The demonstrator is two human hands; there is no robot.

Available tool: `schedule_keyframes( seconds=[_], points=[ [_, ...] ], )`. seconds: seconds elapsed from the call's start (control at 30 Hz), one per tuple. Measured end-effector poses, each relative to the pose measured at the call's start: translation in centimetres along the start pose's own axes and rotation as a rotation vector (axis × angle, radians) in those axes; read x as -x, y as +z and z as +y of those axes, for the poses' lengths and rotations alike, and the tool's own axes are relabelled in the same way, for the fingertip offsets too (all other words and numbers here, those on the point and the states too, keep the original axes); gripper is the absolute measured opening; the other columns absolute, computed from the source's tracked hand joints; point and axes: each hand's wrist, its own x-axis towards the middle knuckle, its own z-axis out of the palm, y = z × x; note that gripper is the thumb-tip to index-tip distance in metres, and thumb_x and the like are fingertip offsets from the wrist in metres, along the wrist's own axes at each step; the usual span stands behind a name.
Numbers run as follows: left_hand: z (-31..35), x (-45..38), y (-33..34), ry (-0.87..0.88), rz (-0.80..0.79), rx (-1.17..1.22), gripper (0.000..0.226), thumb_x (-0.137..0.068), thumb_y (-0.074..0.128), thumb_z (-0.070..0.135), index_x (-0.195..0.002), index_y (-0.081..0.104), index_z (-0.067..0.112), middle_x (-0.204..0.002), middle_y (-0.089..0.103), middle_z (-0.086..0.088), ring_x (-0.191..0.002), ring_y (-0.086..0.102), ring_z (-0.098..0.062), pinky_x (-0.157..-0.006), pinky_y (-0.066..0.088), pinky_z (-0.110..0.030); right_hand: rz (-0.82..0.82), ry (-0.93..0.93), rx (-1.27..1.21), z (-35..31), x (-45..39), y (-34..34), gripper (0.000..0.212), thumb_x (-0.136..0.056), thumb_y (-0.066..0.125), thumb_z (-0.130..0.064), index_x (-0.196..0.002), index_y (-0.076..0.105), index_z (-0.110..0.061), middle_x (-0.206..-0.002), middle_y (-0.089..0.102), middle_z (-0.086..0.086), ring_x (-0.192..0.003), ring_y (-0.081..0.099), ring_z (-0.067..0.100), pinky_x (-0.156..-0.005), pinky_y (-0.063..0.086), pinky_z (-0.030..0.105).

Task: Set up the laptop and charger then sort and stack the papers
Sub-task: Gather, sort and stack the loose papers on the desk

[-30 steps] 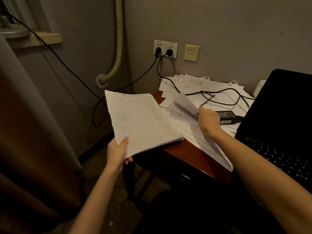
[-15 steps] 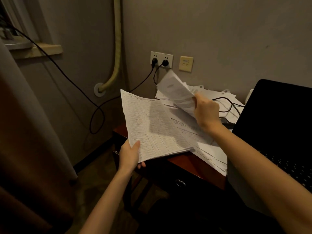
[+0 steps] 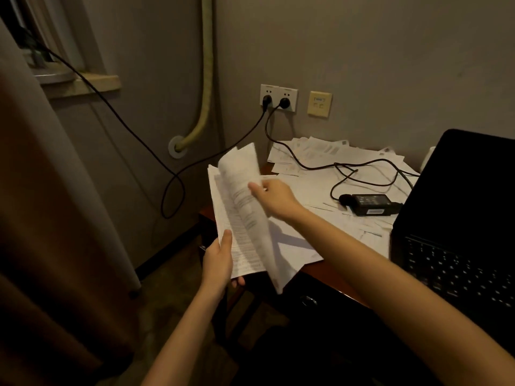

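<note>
The left hand grips the lower edge of a stack of papers, thumb lying on the top page and fingers curled beneath, holding it off the near left corner of the counter. The right hand pinches a single sheet between thumb and fingers; the sheet curls upward and lies against the top of the held stack, blurred along its lower part. More loose papers are spread over the counter's back and middle. On them lies the black charger brick, its cord looping across the sheets and running up to a wall socket, where two plugs sit. The open laptop stands at the right edge of the counter, screen dark, just beside the charger brick.
</note>
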Motion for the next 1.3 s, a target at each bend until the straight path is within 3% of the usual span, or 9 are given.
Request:
schedule_keyframes(
  seconds=[0.1,0.17,0.33,0.43,0.53,0.63,0.87,1.07,1.3],
  points=[
    [-0.2,0.1,-0.2,-0.084,0.034,0.131,0.042,-0.1,0.031,0.048,-0.098,0.058,0.016,-0.074,0.066,-0.015,-0.038,0.056,-0.017,-0.031,0.039,-0.021,-0.255,0.088,-0.022,0.8,0.5,1.3,0.065,-0.097,0.02,-0.056,-0.114,0.061,-0.008,-0.104,0.065,0.011,-0.09,0.065,0.026,-0.078,0.055,0.033],
    [-0.4,0.0,-0.4,-0.12,0.046,0.17,0.044,-0.099,0.027,0.052,-0.099,0.057,0.018,-0.083,0.066,-0.019,-0.039,0.058,-0.016,-0.031,0.04,-0.021,-0.165,0.046,0.08,2.0,0.0,0.8,0.062,-0.098,0.023,-0.054,-0.119,0.061,-0.01,-0.118,0.063,0.011,-0.099,0.061,0.025,-0.089,0.049,0.034],
    [-0.8,-0.3,-0.6,-0.168,0.046,0.297,0.084,-0.084,0.018,0.074,-0.126,0.055,0.011,-0.116,0.064,-0.021,-0.103,0.06,-0.043,-0.06,0.056,-0.046,-0.002,0.146,0.577,8.0,-2.3,-2.9,0.056,-0.093,0.046,-0.048,-0.137,0.042,-0.013,-0.137,0.047,0.014,-0.121,0.047,0.031,-0.1,0.041,0.042],
    [-1.0,-0.4,-0.7,-0.142,0.029,0.2,0.047,-0.1,0.037,0.045,-0.12,0.056,0.006,-0.105,0.066,-0.021,-0.089,0.064,-0.039,-0.046,0.048,-0.026,-0.055,0.231,0.749,10.8,-2.3,-4.3,0.075,-0.088,0.037,-0.066,-0.144,0.03,-0.016,-0.146,0.033,0.019,-0.134,0.031,0.037,-0.109,0.028,0.052],
    [-1.1,-0.6,-0.9,-0.11,0.047,0.122,0.029,-0.1,0.044,0.019,-0.125,0.055,0.007,-0.112,0.063,-0.008,-0.102,0.06,-0.028,-0.081,0.049,-0.033,-0.118,0.197,0.777,11.2,-1.1,-4.3,0.086,-0.084,0.029,-0.076,-0.151,0.008,-0.026,-0.157,0.006,0.019,-0.144,0.003,0.037,-0.114,0.008,0.056],
    [-1.0,-0.6,-1.1,-0.082,0.051,0.102,0.032,-0.1,0.045,0.016,-0.131,0.052,0.008,-0.115,0.056,0.001,-0.109,0.052,-0.018,-0.09,0.037,-0.027,-0.193,0.091,0.765,10.3,1.1,-3.4,0.096,-0.077,0.037,-0.08,-0.151,0.002,-0.031,-0.158,-0.007,0.013,-0.145,-0.007,0.032,-0.114,0.003,0.058],
    [-1.0,-1.3,-1.2,-0.131,-0.001,0.165,0.018,-0.098,0.05,0.013,-0.114,0.056,0.015,-0.098,0.062,0.007,-0.09,0.06,-0.012,-0.057,0.046,-0.014,-0.166,-0.014,0.747,10.8,5.1,-4.1,0.072,-0.09,0.049,-0.048,-0.15,0.015,-0.028,-0.149,0.027,0.007,-0.135,0.029,0.024,-0.109,0.032,0.043],
    [-0.5,-1.7,-0.8,-0.172,-0.003,0.221,0.022,-0.096,0.054,0.017,-0.117,0.056,0.013,-0.096,0.063,0.004,-0.085,0.061,-0.011,-0.059,0.044,-0.022,-0.081,0.021,0.83,12.1,5.7,-5.9,0.071,-0.088,0.046,-0.008,-0.15,0.015,-0.024,-0.132,0.04,0.01,-0.121,0.042,0.026,-0.095,0.043,0.038],
    [-0.8,-0.8,0.3,-0.175,0.035,0.299,0.022,-0.097,0.052,0.014,-0.119,0.054,0.014,-0.105,0.061,0.0,-0.086,0.058,-0.011,-0.061,0.044,-0.021,-0.191,-0.015,0.818,12.3,5.4,-6.6,0.062,-0.09,0.048,-0.029,-0.146,0.023,-0.029,-0.127,0.045,0.007,-0.114,0.046,0.024,-0.093,0.043,0.037]
  ],
)
